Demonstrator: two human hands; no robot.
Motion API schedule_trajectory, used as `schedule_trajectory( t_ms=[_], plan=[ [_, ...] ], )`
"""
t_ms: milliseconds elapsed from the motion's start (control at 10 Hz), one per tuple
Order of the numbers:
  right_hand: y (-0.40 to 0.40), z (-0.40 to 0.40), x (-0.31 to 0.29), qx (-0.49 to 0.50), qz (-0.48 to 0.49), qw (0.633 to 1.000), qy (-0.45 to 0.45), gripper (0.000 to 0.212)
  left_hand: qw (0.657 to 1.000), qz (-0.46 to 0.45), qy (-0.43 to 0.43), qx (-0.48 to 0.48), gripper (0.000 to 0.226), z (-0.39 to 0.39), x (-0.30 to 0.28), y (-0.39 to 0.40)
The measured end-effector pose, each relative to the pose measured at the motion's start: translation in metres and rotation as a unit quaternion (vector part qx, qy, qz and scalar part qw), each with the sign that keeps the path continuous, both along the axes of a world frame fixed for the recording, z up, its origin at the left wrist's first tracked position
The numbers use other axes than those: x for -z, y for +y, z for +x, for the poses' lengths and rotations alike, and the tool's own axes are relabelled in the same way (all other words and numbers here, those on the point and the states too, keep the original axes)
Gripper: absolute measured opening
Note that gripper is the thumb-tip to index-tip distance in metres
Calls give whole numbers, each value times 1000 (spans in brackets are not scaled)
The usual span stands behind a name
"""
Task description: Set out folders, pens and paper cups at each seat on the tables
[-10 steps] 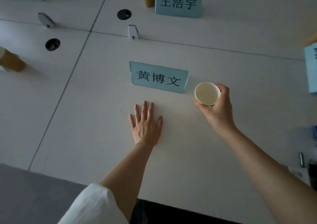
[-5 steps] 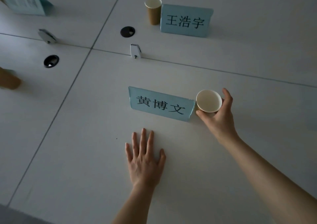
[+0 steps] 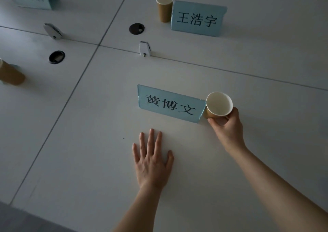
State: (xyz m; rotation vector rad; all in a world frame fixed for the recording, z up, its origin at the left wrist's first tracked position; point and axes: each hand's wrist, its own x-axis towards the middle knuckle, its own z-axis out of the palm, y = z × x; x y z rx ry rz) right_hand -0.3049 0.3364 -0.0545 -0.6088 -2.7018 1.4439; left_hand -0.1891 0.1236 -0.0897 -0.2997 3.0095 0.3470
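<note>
The paper cup (image 3: pixel 218 105) is gripped by the right hand (image 3: pixel 226 127) and has been brought in just beside the near name card's (image 3: pixel 171 103) right end, closer than a second ago. The left hand (image 3: pixel 152 162) is laid flat, fingers spread, on the bench (image 3: pixel 88 143). Release looks imminent; folder and pen are unseen here.

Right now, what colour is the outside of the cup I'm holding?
Tan brown outside, white inside; the paper cup in your right hand shows in the head view.
</note>
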Motion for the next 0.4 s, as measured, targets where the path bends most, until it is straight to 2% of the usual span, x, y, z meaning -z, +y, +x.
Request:
schedule_trajectory(
  t_ms=[300, 400],
  plan=[
    [0, 21, 4, -9, 22, 1000, 16, 57, 1000, -3, 10, 7, 68, 2, 0, 0],
    [0, 34, 10, -25, 72, 997, 26, 62, 1000, 8, 9, 4, 70, 1, 0, 0]
  ],
)
